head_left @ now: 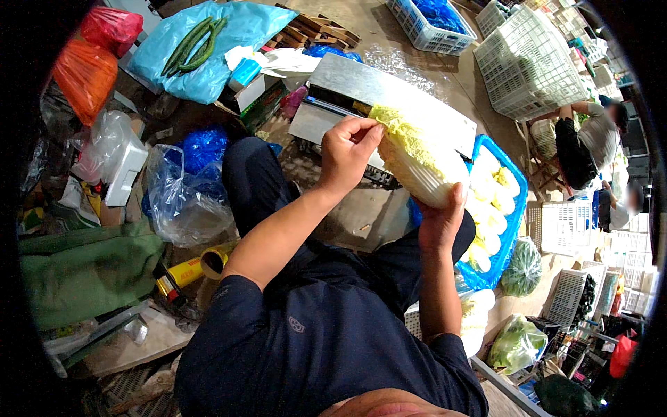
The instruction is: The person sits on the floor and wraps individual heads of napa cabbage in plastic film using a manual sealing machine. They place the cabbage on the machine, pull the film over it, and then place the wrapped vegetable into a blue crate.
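Yellowish cabbage [411, 161], left fingers [361, 126] at tip, one side washed out

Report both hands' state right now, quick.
Left hand: closed, pinching at the leafy tip of the napa cabbage.
Right hand: closed, holding the same napa cabbage near its pale base.

Left fingers [367, 131] pinched; right fingers [431, 217] curled, thumb [456, 195] extended; forearms [285, 233] bare
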Available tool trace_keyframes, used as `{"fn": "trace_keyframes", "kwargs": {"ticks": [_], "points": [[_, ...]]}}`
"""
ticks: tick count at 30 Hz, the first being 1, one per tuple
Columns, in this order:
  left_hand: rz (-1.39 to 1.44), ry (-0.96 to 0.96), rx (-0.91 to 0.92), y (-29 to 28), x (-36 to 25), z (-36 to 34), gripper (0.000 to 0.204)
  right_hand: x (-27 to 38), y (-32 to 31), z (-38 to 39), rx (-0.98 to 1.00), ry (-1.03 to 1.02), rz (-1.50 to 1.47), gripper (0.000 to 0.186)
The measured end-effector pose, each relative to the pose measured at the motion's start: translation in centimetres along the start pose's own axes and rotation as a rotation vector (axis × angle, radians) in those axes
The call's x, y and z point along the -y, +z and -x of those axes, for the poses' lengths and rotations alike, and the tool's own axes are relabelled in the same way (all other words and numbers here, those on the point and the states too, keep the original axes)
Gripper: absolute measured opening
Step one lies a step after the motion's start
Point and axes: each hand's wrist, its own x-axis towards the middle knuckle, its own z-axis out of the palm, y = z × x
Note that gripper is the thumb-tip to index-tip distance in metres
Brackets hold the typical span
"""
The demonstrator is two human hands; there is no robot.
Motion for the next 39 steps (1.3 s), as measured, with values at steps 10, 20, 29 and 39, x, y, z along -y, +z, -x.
{"fn": "trace_keyframes", "kwargs": {"ticks": [10, 20, 29, 39], "points": [[-0.045, -0.006, 0.037, -0.2, 0.6, 0.0, 0.017, 0.5, 0.2, 0.1, -0.016, -0.048, 0.022, 0.078], [-0.091, 0.001, -0.048, -2.1, 0.5, -1.1, 0.012, 0.0, -1.0, 0.0, -0.008, 0.085, -0.037, 0.072], [0.021, -0.229, 0.161, -3.9, 3.3, -0.1, 0.061, 0.4, -1.1, -0.7, 0.062, 0.353, -0.165, 0.078], [0.327, -0.466, 0.320, -3.4, 1.9, -1.9, 0.056, 0.5, -1.9, -3.1, 0.257, 0.586, -0.090, 0.087]]}}
